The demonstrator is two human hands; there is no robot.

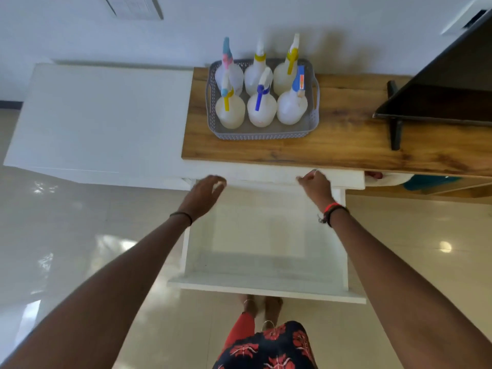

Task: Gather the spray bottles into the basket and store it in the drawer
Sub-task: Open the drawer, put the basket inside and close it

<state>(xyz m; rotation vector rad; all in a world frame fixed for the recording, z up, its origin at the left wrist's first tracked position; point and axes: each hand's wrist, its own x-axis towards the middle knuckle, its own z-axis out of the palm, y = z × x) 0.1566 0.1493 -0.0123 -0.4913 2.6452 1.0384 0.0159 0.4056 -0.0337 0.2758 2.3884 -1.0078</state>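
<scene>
While spray bottles [261, 107] fill the basket [266, 135], hands [203, 194] [316, 186] hover above the drawer [266, 286].

Beyond my fingers [218, 182], a wood-grain worktop [346, 145] runs rightward along a plain white wall [80, 35]. Left of my fingers, a white cabinet [101, 115] meets the worktop's end. Far to their right, a dark flat screen [439, 97] stands on black feet [395, 134] on the worktop. Below my fingers, glossy cream floor tiles [80, 235] mirror bright patches and one round spot [445, 246] of light. High above: a pale panel [133, 6], left; a white slotted unit [468, 20], right.
</scene>
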